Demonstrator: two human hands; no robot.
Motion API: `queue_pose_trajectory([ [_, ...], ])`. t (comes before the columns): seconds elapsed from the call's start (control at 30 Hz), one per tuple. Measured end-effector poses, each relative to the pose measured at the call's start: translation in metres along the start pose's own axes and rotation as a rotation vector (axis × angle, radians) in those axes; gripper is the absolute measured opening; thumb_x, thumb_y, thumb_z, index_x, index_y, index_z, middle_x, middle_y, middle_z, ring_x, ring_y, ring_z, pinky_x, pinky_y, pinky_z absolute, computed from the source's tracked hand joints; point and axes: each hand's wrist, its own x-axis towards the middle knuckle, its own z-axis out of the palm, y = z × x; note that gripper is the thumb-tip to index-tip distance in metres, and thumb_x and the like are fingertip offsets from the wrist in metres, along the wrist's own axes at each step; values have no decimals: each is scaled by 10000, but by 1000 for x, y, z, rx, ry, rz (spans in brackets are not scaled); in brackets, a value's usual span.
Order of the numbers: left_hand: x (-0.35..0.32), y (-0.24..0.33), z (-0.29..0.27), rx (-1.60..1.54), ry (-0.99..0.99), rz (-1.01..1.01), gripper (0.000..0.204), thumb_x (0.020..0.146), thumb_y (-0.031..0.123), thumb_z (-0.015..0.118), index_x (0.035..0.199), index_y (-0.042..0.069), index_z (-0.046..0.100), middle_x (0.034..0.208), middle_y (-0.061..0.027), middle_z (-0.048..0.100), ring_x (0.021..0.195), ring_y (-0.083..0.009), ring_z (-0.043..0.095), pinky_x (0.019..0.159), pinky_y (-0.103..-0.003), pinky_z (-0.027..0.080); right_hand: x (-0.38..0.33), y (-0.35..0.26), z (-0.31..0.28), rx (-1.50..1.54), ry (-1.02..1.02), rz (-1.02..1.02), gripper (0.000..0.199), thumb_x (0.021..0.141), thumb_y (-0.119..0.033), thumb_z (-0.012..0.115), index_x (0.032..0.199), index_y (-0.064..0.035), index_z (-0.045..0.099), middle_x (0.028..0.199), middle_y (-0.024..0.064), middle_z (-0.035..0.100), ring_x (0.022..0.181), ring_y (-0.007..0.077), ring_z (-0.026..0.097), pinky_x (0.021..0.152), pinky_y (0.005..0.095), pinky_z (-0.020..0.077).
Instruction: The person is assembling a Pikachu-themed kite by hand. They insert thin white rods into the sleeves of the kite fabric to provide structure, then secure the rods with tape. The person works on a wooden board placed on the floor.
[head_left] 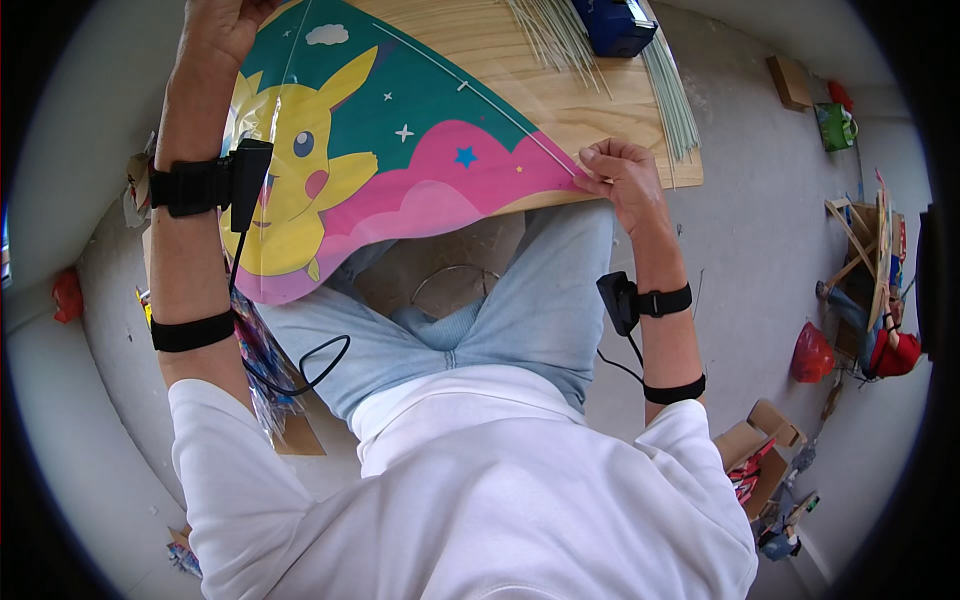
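A bundle of thin pale green sticks fans across the far end of the wooden worktop, beside a dark blue box. On the floor to the right lie a red bag, a green bag and cardboard boxes. The kite, green and pink with a yellow cartoon figure, lies half on the worktop, half over the lap. The right hand has its fingers pinched on the kite's pink corner; the left hand grips its far edge, fingers hidden
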Motion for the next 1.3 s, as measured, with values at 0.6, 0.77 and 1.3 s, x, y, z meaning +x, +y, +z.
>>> queue_pose_trajectory([
  [0.6, 19, -49, -22, 171, 32, 19, 108, 887, -26, 656, 985, 16, 672, 814, -81, 679, 691, -178, 666, 658, -307, 589, -3, 1, -3, -491, 156, -124, 208, 787, -145, 767, 729, 30, 671, 620, 28, 587, 594, 102, 498, 536, 303, 399],
  [0.77, 28, -93, -22, 391, 24, 34, 141, 847, 21, 737, 986, 10, 722, 846, -67, 712, 696, -134, 661, 686, -270, 557, 4, 9, 0, -631, 234, -122, 241, 740, -147, 789, 683, 48, 661, 571, 65, 565, 565, 129, 510, 525, 325, 416],
  [1.3, 57, -178, -15, 879, 204, 131, 197, 742, 38, 797, 932, 36, 745, 800, -69, 723, 741, -170, 679, 699, -343, 552, 15, 6, 0, -749, 238, -30, 223, 713, -142, 774, 709, 60, 679, 575, 143, 589, 566, 167, 563, 565, 358, 460],
])
